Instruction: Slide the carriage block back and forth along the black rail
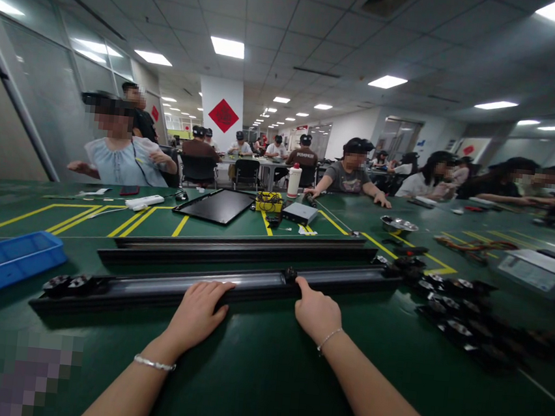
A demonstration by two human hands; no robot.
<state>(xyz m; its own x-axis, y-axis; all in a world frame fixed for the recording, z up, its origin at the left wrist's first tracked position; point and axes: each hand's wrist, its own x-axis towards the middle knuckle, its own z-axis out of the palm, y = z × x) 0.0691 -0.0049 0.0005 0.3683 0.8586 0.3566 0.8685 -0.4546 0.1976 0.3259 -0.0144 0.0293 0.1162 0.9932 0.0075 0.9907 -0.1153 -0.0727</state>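
A long black rail point(255, 285) with a shiny, pale inner channel lies across the green table in front of me. My left hand point(201, 312) rests flat along its near edge, fingers stretched over it and thumb apart. My right hand point(317, 311) reaches out an index finger to a small black part point(291, 274) on the rail, touching it or nearly so; the other fingers are curled. Round black-and-silver pieces point(78, 282) sit at the rail's left end. Just behind lies a second long black rail point(239, 249).
A blue tray point(12, 261) stands at left, and several dark round-fan-like parts point(464, 311) are piled at right. Farther back are a black panel point(216, 205), a yellow holder point(269, 202), a grey box point(299, 213) and a metal bowl point(398, 225). People sit across the table.
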